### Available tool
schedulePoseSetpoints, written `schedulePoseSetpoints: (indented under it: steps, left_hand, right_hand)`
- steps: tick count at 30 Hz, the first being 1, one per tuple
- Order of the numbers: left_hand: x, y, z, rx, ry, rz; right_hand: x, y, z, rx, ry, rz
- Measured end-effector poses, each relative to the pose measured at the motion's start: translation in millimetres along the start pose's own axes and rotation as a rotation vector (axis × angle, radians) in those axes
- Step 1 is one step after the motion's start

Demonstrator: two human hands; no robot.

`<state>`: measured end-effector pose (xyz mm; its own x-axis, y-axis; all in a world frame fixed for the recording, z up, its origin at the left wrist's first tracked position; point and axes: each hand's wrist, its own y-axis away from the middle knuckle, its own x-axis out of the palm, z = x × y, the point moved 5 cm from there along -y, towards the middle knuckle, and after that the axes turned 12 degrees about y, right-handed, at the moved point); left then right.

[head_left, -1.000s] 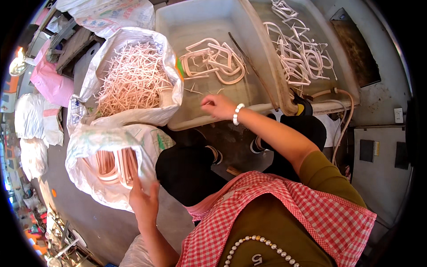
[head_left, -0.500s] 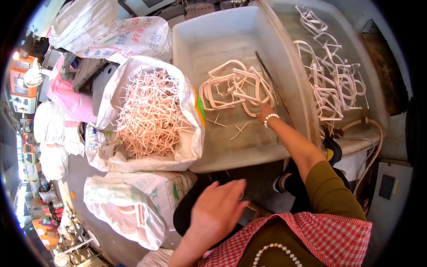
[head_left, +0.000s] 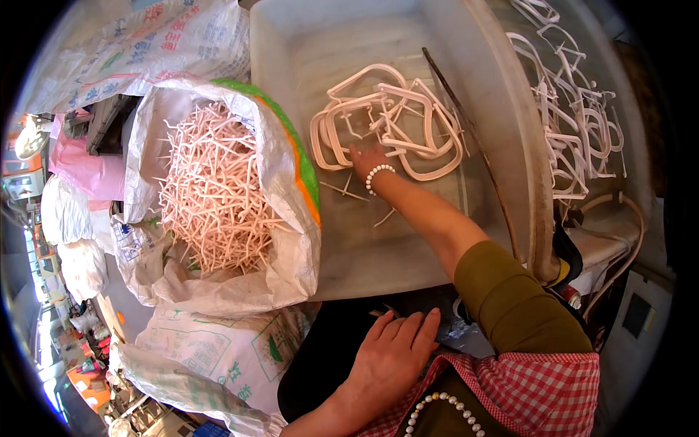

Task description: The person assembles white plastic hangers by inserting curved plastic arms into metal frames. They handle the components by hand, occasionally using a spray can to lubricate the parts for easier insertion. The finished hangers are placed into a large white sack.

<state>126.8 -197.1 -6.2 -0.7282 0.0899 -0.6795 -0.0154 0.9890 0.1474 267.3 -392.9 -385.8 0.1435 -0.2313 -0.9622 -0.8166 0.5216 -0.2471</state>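
So the right hand point(head_left: 369, 156) is sitting down in the tub point(head_left: 378, 258), right at the lower left edge of the pale pink loops point(head_left: 404, 146). Its fingers are pointing in toward the loops and bending a bit, but the tips are getting lost against them, so I can't tell if they're pinching one or just touching. A beaded bracelet point(head_left: 370, 177) is circling that wrist.

The left hand point(head_left: 389, 357) is hanging out over the dark trousers point(head_left: 320, 353), back facing up. Its fingers are stretching out straight and lying nearly side by side. Can't tell if the palm is resting on the leg.

The loops are lying in a tangled heap around the middle of the tub, overlapping each other. A couple of thin sticks point(head_left: 346, 191) are lying loose just below them, and a dark rod point(head_left: 475, 131) is slanting down the right side. Over to the right, a second tub point(head_left: 635, 124) is holding more frames point(head_left: 561, 137), looking whiter. Just left of the first tub, a white sack point(head_left: 291, 255) is gaping wide, showing a big pile of short pink pieces point(head_left: 218, 189). Another sack point(head_left: 218, 342) is slumping below it.
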Motion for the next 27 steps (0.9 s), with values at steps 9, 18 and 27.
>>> schedulePoseSetpoints:
  steps: [9,18,27]
  left_hand:
    - [-18.0,10.8,14.3,-0.146,0.053,-0.174]
    - [-33.7,3.7,53.9,-0.285,0.111,-0.623]
    - [-38.8,-20.0,86.7,-0.353,1.871,-0.670]
  right_hand:
    - [-114.1,42.3,-26.4,-0.269,-0.464,0.633]
    - [-275.0,67.8,-113.7,-0.181,-1.058,0.719]
    - [-362.1,104.9,-120.7,-0.260,-0.935,0.568]
